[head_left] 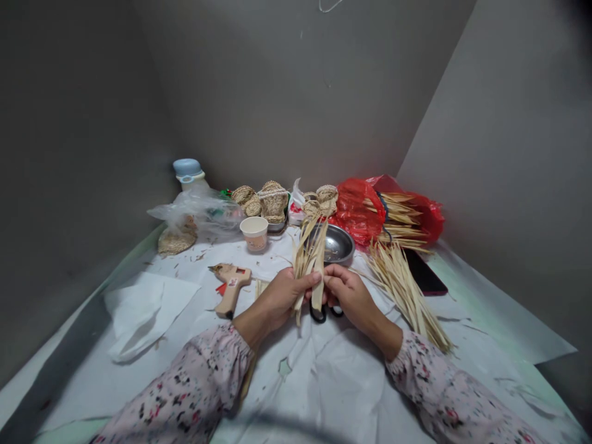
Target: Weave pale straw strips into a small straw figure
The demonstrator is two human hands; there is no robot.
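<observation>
Several dry, straw-coloured leaf strips (305,250) stand bunched between my hands at the middle of the table. My left hand (287,293) is closed around the bunch, its thumb pressed across the strips. At the right side of the bunch, my right hand (348,293) pinches the edge of a wide strip with thumb and fingertips. Black scissor handles (318,313) show on the cloth just below my hands; the blades are hidden. Behind the strips sits a round metal bowl (340,245).
A glue gun (234,287) lies left of my hands, near a paper cup (254,233). Loose strips (411,296) and a dark phone or tablet (425,274) lie right. Behind stand woven straw pieces (272,200), a red plastic bag (358,206) with more strips, and a blue-lidded bottle (189,169).
</observation>
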